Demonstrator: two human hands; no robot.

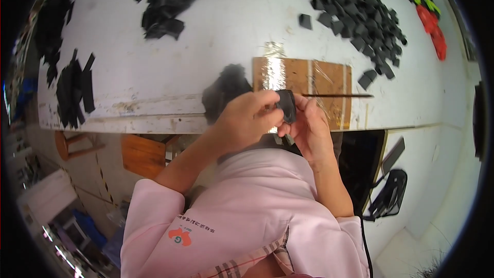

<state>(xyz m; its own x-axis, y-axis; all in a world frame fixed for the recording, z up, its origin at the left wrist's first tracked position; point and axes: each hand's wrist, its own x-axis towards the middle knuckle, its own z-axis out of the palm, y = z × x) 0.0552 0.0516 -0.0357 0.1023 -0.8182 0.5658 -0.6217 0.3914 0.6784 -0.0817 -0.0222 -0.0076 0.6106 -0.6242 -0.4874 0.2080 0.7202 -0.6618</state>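
A small black piece of soft sheet material (287,107) is between my two hands, above the near edge of the white table. My left hand (251,118) pinches its left side with bent fingers. On its other side, the fingers of my right hand (313,126) close around the right and lower edges. Beneath lies a brown board (329,74) with a shiny silvery strip (274,72) across its left part. A thin dark rod (339,95) crosses the board just beyond my right fingertips; whether they touch it I cannot tell. Left of the board sits a black fuzzy heap (226,90).
Many small black squares (355,18) are heaped at the far right, and larger black pieces (167,2) at the far middle. Black strips (74,92) lie at the left. A red bag (432,28) rests at the right edge. Below the table stands a wooden stool (144,152).
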